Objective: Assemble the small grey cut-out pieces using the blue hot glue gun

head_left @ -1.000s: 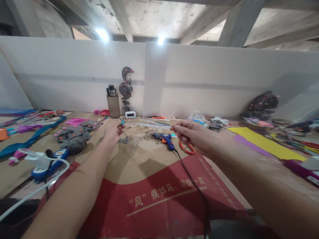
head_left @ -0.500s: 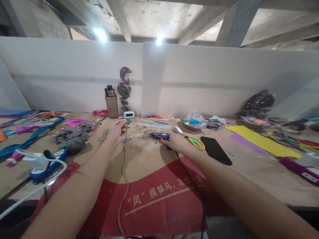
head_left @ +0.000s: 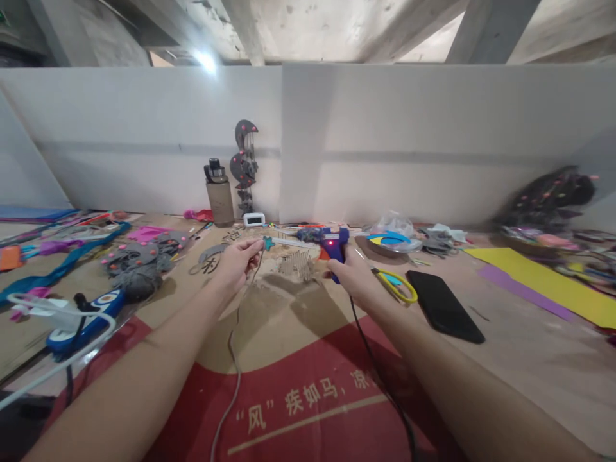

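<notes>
Near the middle of the table my left hand pinches a small teal piece at its fingertips. A thin grey cord hangs from there and runs down over the cardboard. My right hand is wrapped round the handle of a blue glue gun, which shows a small red light. The gun is held upright with its nozzle pointing left towards the teal piece, apart from it. Its black cable trails towards me. Below and between the hands stands a pin-like rack on the cardboard.
Yellow-handled scissors and a black phone lie right of my right hand. Behind are a bottle, a small white clock and a bowl with plastic wrap. A blue power strip sits at left.
My right hand has raised the glue gun off the pin-like rack. My left hand has moved slightly right and lower with the teal piece. The view has shifted a little.
</notes>
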A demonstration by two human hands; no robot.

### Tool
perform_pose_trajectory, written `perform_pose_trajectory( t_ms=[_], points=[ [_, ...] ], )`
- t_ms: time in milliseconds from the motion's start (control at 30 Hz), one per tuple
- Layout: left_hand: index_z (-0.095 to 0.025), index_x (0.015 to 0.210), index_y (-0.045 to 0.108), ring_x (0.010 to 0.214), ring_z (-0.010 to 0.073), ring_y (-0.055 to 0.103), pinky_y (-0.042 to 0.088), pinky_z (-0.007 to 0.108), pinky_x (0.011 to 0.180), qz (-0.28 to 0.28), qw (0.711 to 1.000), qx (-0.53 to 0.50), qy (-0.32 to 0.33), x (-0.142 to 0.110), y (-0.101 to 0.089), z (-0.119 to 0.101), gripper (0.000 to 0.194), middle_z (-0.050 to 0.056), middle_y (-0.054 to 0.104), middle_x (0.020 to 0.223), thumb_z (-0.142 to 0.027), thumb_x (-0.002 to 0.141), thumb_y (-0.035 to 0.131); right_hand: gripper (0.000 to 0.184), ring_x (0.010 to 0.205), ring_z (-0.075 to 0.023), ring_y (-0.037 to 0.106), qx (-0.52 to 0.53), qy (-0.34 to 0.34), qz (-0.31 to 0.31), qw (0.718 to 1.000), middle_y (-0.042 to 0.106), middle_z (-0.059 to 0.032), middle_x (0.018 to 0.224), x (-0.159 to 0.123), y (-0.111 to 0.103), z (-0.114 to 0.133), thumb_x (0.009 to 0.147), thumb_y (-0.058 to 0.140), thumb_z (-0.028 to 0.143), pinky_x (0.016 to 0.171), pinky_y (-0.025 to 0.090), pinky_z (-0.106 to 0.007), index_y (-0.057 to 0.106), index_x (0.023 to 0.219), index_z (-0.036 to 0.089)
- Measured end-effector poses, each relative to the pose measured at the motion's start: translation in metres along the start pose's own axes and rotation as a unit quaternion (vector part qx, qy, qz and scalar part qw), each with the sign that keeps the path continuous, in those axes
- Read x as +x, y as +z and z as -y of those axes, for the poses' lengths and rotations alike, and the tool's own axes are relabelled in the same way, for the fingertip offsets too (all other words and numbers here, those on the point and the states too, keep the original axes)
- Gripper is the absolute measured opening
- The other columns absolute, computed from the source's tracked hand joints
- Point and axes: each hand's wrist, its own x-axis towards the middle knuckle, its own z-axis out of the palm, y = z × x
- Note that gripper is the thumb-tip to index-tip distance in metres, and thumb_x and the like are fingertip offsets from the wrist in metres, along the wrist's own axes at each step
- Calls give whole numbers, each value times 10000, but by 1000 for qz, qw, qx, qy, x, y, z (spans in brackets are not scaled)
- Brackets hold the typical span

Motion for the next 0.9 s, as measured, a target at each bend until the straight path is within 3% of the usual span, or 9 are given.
perform_pose_trajectory(
  t_ms=[167,233,367,533,900],
  points=[
    [-120,625,595,394,27,383,232,154,375,3,1000,-6,-23,-2,2,5,322,-48,458,458,-360,543,793,254,703,-135,582,78,-84,63,991,589,-63,969,-16,8,16,725,465,217,571,497,-269,473,976,181],
    [-121,617,586,385,28,374,217,154,367,4,1000,-4,-29,-2,3,6,325,-45,457,449,-368,554,786,236,663,-122,570,80,-95,80,989,589,-60,947,-22,11,19,745,459,222,555,491,-262,461,977,180],
    [-117,636,588,389,27,371,208,152,364,1,999,-12,-40,-3,6,7,319,-46,455,455,-350,553,789,182,554,-96,515,-4,-126,89,988,583,-22,814,-26,14,14,805,446,253,550,455,-260,458,977,191],
    [-114,626,577,403,25,368,212,145,365,12,998,-33,-48,-7,11,5,315,-47,445,469,-331,550,793,153,633,-141,517,-101,-168,86,977,568,-43,795,-24,17,6,835,443,290,587,430,-291,475,948,193],
    [-117,615,582,409,24,352,204,140,359,32,998,-34,-45,-11,16,2,306,-40,441,480,-331,559,793,205,782,-184,538,-147,-207,68,965,593,-77,912,-29,17,10,864,420,274,724,429,-330,464,1048,196]
  ],
)
